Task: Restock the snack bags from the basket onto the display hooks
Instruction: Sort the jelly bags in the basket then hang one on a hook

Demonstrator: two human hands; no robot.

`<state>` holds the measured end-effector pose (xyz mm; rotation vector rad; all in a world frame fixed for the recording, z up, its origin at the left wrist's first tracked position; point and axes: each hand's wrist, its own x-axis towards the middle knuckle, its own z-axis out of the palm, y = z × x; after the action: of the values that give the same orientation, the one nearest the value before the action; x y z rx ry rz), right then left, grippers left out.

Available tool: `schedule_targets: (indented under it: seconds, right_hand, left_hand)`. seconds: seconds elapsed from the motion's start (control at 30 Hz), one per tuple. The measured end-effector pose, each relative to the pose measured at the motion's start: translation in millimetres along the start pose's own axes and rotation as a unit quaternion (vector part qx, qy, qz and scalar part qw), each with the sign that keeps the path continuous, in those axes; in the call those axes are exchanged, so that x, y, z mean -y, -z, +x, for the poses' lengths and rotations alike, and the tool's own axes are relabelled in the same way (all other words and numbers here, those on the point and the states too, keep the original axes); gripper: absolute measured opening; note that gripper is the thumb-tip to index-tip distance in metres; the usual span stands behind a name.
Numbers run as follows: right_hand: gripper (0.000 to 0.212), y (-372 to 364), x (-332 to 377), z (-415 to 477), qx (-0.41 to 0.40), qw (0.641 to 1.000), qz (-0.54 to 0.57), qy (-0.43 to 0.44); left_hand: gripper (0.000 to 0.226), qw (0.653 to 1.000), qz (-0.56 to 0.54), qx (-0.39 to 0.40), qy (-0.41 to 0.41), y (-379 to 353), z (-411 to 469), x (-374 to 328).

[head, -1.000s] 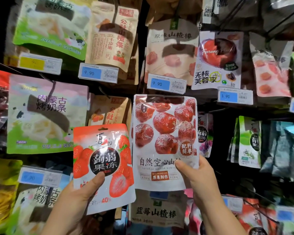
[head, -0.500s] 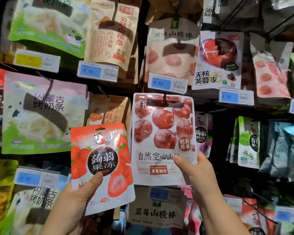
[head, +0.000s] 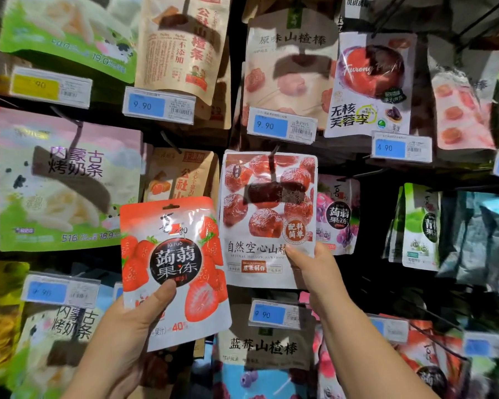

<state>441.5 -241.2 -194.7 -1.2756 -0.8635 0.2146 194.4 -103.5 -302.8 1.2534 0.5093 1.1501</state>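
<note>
My left hand (head: 133, 321) grips a red and white strawberry jelly bag (head: 173, 269) by its lower edge, thumb across the front, holding it upright before the display. My right hand (head: 314, 272) pinches the lower right corner of a hawthorn snack bag (head: 267, 217) printed with dark red fruit. The top of that bag sits at a black display hook (head: 274, 156) under a blue price tag (head: 281, 125). I cannot tell whether the hook passes through the bag's hole. The basket is out of view.
Rows of hanging snack bags fill the rack: green milk-stick bags (head: 67, 180) on the left, tan hawthorn bags (head: 185, 44) above, a plum bag (head: 370, 84) upper right, a grape jelly bag (head: 337, 214) behind the right hand. Price tags jut out on hook ends.
The hawthorn bag has risen a little and moved closer to the rack under the price tag. The strawberry bag in my left hand stays almost where it was.
</note>
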Motion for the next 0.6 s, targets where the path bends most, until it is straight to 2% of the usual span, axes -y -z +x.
schedule_targets:
  seconds: [0.13,0.2,0.27,0.3,0.37,0.47,0.6]
  right_hand:
    - [0.018,1,-1,-2,-0.008,1.000,-0.023,-0.010]
    - [0.027,2,5,-12,-0.025,0.999,-0.044,-0.004]
    - [0.045,6,10,-27,-0.072,0.992,-0.098,0.035]
    - [0.050,9,11,-37,-0.100,0.985,-0.128,0.065]
    - [0.042,13,13,-60,-0.120,0.974,-0.149,0.124]
    - [0.021,15,7,-90,-0.042,0.984,-0.122,0.125]
    - [0.044,18,-12,-113,0.086,0.995,-0.034,0.042]
  left_hand:
    - [0.061,0.999,-0.031,0.009,-0.008,-22,-27,-24]
    - [0.056,0.998,-0.049,0.024,-0.022,-35,-37,-33]
    - [0.035,0.997,-0.073,0.033,-0.023,-48,-48,-40]
    - [0.034,0.995,-0.089,0.043,-0.016,-56,-53,-44]
    - [0.039,0.993,-0.098,0.066,-0.006,-72,-60,-45]
    - [0.045,0.992,-0.096,0.077,0.008,-87,-64,-35]
    - [0.042,0.989,-0.096,0.108,0.017,-113,-74,-25]
